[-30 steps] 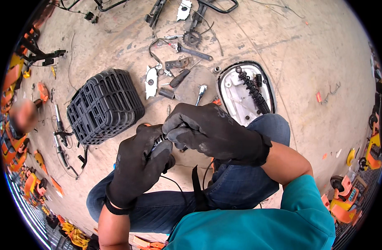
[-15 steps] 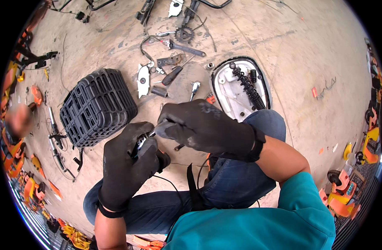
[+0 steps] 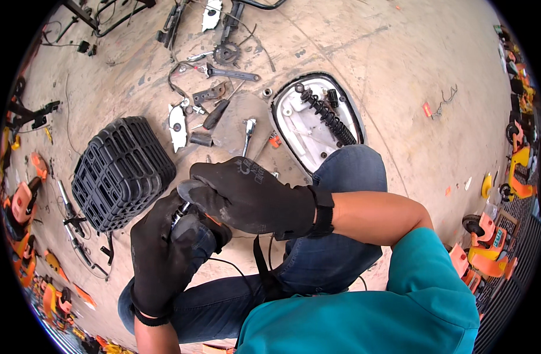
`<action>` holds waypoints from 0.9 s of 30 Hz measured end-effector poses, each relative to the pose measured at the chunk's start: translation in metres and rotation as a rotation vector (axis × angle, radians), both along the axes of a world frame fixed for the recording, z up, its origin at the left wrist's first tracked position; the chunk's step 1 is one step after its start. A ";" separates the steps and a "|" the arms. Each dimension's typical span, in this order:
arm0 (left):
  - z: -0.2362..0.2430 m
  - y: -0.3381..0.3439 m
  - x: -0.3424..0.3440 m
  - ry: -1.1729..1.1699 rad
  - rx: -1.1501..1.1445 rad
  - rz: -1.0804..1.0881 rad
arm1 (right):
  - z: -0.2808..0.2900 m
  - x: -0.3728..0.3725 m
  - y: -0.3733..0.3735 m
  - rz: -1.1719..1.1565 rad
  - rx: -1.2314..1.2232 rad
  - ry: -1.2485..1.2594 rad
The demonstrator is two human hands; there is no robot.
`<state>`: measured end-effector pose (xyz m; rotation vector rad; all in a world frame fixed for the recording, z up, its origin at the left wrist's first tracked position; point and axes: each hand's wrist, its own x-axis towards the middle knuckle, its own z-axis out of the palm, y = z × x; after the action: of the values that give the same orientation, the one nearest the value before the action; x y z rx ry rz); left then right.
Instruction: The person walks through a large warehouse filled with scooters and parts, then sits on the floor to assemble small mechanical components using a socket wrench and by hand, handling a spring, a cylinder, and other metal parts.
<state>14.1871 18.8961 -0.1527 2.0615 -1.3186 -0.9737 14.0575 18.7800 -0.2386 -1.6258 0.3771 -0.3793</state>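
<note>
Both my hands wear black gloves and meet above my bent left leg. My left hand [image 3: 159, 253] is closed round a small shiny metal part [image 3: 180, 213], mostly covered by the fingers. Right at its upper end, my right hand [image 3: 247, 194] is pinched shut; what lies between those fingertips is hidden. Just beyond the hands, a chrome ratchet [image 3: 248, 137] lies on the floor. Farther off are a screwdriver [image 3: 216, 115] with a dark handle, a short dark tube [image 3: 200, 139] and a white flat plate [image 3: 177, 127].
A black plastic basket [image 3: 126, 171] lies at the left. At the right, a white shell [image 3: 306, 138] with a black rim holds a shock absorber [image 3: 326, 115]. An adjustable wrench [image 3: 235, 75] and a toothed sprocket [image 3: 226, 53] lie farther away. Orange and yellow machines [image 3: 489, 245] line the right edge.
My view has swung so that the floor things sit farther left in the picture. My hands stay together at the metal part, the right hand now lying lower over it.
</note>
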 end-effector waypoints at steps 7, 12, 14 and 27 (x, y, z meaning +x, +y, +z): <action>0.002 0.008 -0.002 -0.097 0.057 -0.037 | 0.004 -0.002 0.003 -0.021 0.030 -0.019; 0.007 0.004 -0.005 -0.083 0.155 -0.004 | 0.008 -0.005 0.002 -0.021 -0.060 0.019; 0.004 0.005 -0.005 -0.070 0.147 -0.004 | 0.008 -0.005 0.001 -0.005 -0.087 0.032; 0.000 -0.005 -0.019 0.065 -0.024 0.095 | 0.002 -0.004 -0.009 -0.032 0.008 -0.097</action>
<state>14.1679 18.8909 -0.1523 2.0375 -1.1833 -0.9706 14.0532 18.7712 -0.2363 -1.5888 0.3317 -0.4785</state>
